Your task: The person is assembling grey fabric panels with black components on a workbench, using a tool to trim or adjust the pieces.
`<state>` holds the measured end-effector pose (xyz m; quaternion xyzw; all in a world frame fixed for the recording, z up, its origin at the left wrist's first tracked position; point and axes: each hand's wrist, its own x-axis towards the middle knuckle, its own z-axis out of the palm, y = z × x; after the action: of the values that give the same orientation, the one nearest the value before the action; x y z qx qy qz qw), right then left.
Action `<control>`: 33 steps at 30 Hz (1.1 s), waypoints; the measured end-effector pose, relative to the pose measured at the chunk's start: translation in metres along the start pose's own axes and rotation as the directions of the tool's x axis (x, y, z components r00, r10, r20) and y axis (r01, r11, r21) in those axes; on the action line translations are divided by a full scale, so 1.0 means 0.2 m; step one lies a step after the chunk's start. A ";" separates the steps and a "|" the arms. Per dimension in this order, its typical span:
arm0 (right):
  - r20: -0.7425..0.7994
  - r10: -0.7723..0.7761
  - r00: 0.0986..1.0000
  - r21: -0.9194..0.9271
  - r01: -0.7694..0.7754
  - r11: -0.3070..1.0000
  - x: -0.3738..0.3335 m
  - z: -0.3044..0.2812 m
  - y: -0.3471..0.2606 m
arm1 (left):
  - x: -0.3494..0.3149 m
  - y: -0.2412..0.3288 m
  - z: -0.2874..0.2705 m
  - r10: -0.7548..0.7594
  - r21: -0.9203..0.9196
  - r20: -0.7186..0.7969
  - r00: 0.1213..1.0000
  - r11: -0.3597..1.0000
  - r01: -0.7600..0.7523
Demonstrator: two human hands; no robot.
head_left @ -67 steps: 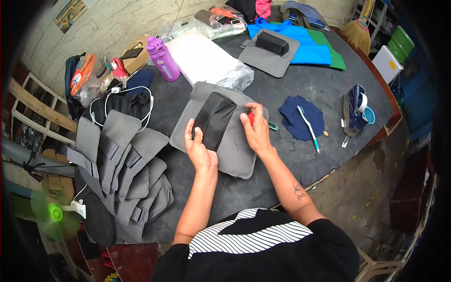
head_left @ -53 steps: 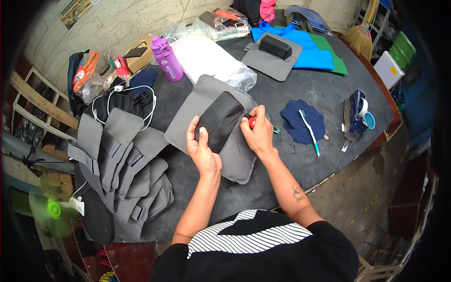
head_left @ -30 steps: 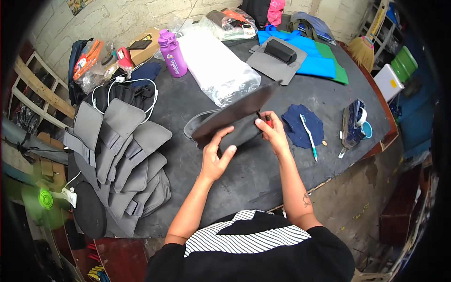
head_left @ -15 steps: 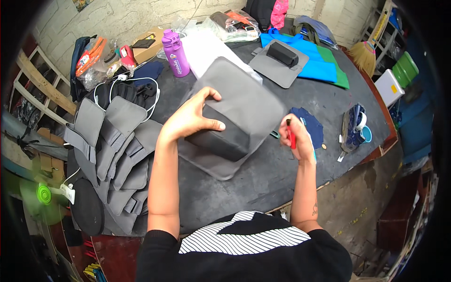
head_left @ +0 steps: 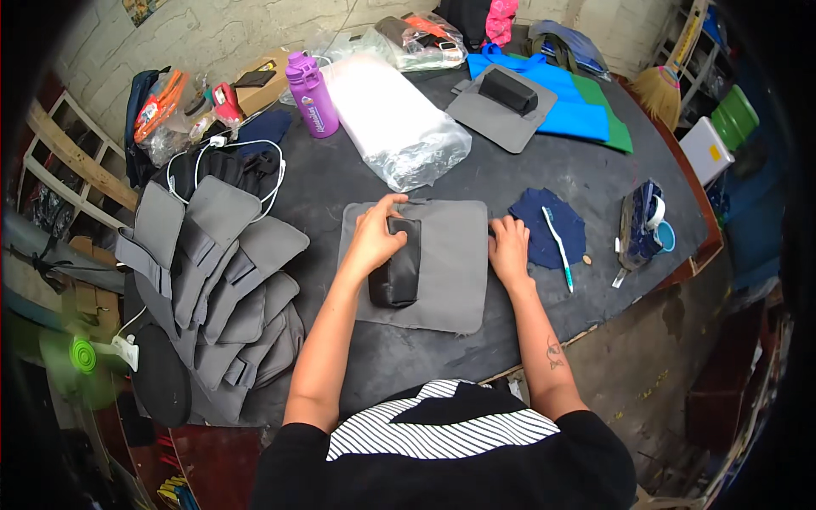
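A grey fabric panel (head_left: 455,263) with rounded corners lies flat on the dark table in front of me. Along its left part stands a raised black box-shaped pocket (head_left: 399,276). My left hand (head_left: 378,238) grips the upper end of this pocket, its thumb and fingers bent around it. Beside the panel's right edge, my right hand (head_left: 510,251) rests on the table with fingers apart and slightly bent; nothing shows in it. Just right of that hand are a dark blue cloth piece (head_left: 535,225) and a white and teal toothbrush (head_left: 558,246) lying across it.
Stacked grey fabric pieces (head_left: 225,272) cover the left side. Farther back are a purple bottle (head_left: 313,98), a clear plastic package (head_left: 391,119), another grey panel (head_left: 493,119) and blue fabric (head_left: 578,115). A tape dispenser (head_left: 642,225) stands at right; a green fan (head_left: 85,357) is at left.
The grey panel, previously lifted and tilted, now lies flat on the table. My right hand has moved left to its edge, and the red tool it held is out of sight.
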<state>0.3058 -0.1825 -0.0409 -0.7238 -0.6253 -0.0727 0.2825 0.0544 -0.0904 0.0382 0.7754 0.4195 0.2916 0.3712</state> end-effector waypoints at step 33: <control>0.105 0.146 0.984 0.315 -0.172 0.933 -0.05 0.03 -0.39 | 0.08 -0.30 0.37 0.239 0.326 -0.076 0.968 0.924 -0.203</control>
<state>0.2279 -0.1834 -0.0255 -0.7184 -0.5788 0.0827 0.3770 0.0924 -0.0780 -0.0498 0.8491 0.3909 0.3048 0.1827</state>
